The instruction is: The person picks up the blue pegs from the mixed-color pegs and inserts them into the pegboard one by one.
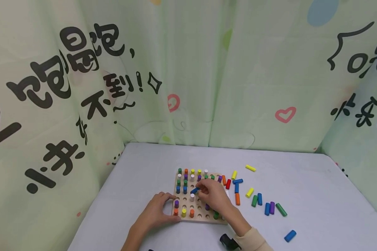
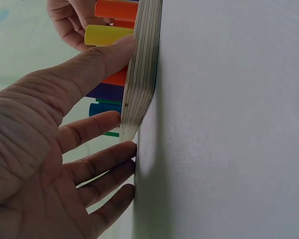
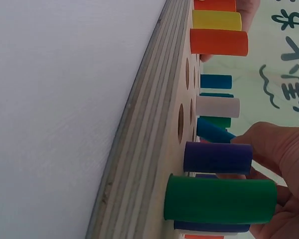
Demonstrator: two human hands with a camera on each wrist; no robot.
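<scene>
A wooden peg board (image 1: 204,221) with rows of round holes lies on the table, many holes filled with upright colored pegs. My right hand (image 1: 214,195) pinches a blue peg (image 1: 194,190) between thumb and fingertips over the board's middle; in the right wrist view this peg (image 3: 213,131) tilts near the hole surface. Its lower end is partly hidden behind other pegs. At the board's front left corner, my left hand (image 1: 158,211) touches it with fingers spread. In the left wrist view the thumb (image 2: 109,56) lies against the layered edge and the index fingertip touches the side.
Loose pegs lie scattered right of the board, among them a yellow peg (image 1: 250,168), an orange peg (image 1: 237,199), a green peg (image 1: 281,210) and a lone blue peg (image 1: 290,236). A black object (image 1: 228,242) is by the right wrist. A printed curtain (image 1: 238,87) hangs behind the table.
</scene>
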